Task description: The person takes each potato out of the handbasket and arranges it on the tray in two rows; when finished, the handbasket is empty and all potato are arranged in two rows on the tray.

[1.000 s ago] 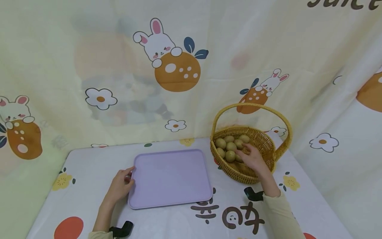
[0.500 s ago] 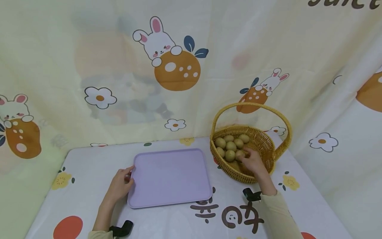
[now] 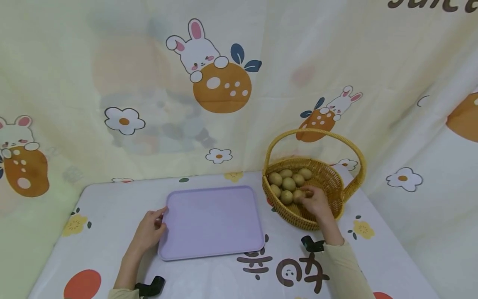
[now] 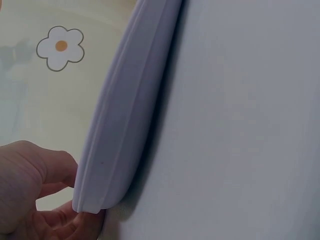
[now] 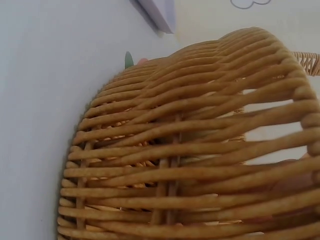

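Note:
My left hand (image 3: 147, 230) holds the left edge of a lilac rectangular tray (image 3: 213, 222), which bears nothing. In the left wrist view, fingers (image 4: 57, 167) lie at the tray's edge (image 4: 117, 115), with others reaching under its corner. A woven yellow-brown basket (image 3: 337, 187) with a tall arched handle stands to the right of the tray. Inside, at its left side, lie several round olive-brown fruits (image 3: 288, 184). My right hand (image 3: 317, 203) reaches into it and pinches the nearest fruit (image 3: 298, 196) between thumb and fingers. The basket's weave (image 5: 190, 145) hides most of this hand in the right wrist view.
A white printed cloth (image 3: 209, 274) covers the table. Behind it hangs a curtain (image 3: 149, 83) with rabbits and flowers, close to the basket's far side. The basket's arched handle (image 3: 315, 132) rises above the fruits. Dark wrist-worn devices (image 3: 151, 286) sit on both wrists.
My right hand has lowered its fingers onto a fruit and now pinches it; that fruit has shifted slightly. My left hand stays at the tray's edge.

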